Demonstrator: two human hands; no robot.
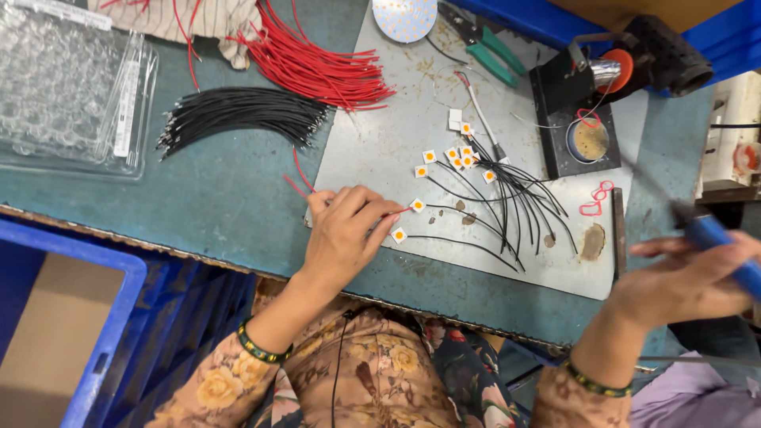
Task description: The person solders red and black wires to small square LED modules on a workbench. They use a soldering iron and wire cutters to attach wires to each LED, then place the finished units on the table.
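Observation:
My left hand (346, 231) rests on the grey metal sheet (380, 143) and pinches a red wire (300, 176) whose tip meets a small white square chip (417, 205). Another chip (399, 235) with a black lead lies just right of my fingers. Several more chips with black wires (507, 190) fan out across the sheet. My right hand (688, 279) grips a blue-handled soldering iron (713, 236), held off to the right above the table edge, its dark tip pointing up-left.
A red wire bundle (313, 67) and a black wire bundle (238, 115) lie at the back. Clear plastic tray (71, 87) at the far left. Green-handled pliers (487, 47), a black iron stand with sponge (583, 119), and a blue crate (95, 317) at lower left.

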